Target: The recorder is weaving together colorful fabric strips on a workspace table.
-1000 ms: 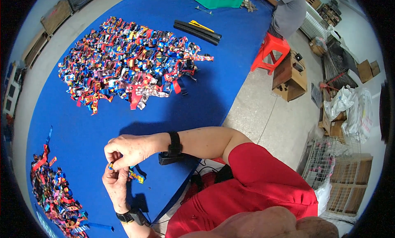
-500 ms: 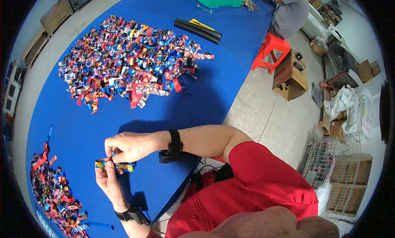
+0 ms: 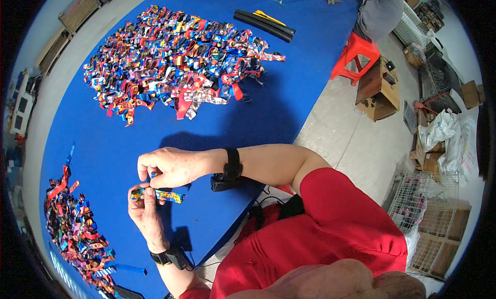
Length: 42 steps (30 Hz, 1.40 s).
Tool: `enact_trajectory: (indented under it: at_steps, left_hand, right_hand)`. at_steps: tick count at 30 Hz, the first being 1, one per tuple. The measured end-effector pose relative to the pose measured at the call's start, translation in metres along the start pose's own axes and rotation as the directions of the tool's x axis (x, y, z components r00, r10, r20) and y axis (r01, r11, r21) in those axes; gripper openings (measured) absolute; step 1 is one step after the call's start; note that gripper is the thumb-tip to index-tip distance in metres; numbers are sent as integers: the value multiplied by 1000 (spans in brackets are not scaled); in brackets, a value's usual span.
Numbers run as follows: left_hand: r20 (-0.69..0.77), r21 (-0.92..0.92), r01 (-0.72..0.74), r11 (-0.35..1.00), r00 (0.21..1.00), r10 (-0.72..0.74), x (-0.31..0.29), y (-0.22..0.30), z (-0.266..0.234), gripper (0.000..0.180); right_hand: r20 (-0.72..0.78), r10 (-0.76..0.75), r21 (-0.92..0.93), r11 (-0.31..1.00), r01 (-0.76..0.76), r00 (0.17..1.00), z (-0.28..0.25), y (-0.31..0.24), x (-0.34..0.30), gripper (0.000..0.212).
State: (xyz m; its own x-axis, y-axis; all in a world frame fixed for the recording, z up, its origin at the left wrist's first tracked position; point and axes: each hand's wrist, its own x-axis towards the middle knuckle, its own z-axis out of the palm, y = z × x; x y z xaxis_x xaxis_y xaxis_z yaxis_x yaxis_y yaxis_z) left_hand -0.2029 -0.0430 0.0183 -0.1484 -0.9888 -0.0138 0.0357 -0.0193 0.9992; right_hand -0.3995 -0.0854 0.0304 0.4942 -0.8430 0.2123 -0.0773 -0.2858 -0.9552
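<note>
Holding a short printed band (image 3: pixel 157 194) flat above the blue desk (image 3: pixel 258 118), the left hand (image 3: pixel 144 211) and right hand (image 3: pixel 168 167) both have fingers pinched closed on it. To work it cleanly, the person should probably keep it taut and level, away from the big heap of bands (image 3: pixel 175 66).

I see bright, even light from overhead, with no glare on the blue table (image 3: pixel 268 113). A soft dark shadow lies on the cloth just beyond my right hand (image 3: pixel 168 167). Focus is sharp at centre; the fisheye bends the table edge, and black vignette fills the corners.
</note>
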Motion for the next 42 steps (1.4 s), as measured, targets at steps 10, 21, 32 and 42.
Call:
enact_trajectory:
  at_steps: [10,21,32,42]
  left_hand:
    - [4,-43,-15,999,1000,15,-1,5,-1,18]
    - [126,78,99,992,986,-109,-2,-8,-4,23]
    - [98,-46,74,996,993,-70,-2,3,12,24]
    - [-60,-128,6,992,998,-13,-1,-1,8,16]
  right_hand:
    - [21,20,43,999,-21,1000,-5,-4,1,26]
    - [86,-84,117,990,73,993,2,13,3,30]
    - [-34,-27,50,998,29,999,1,10,3,25]
    - [92,164,-11,986,-164,982,-6,-3,-1,38]
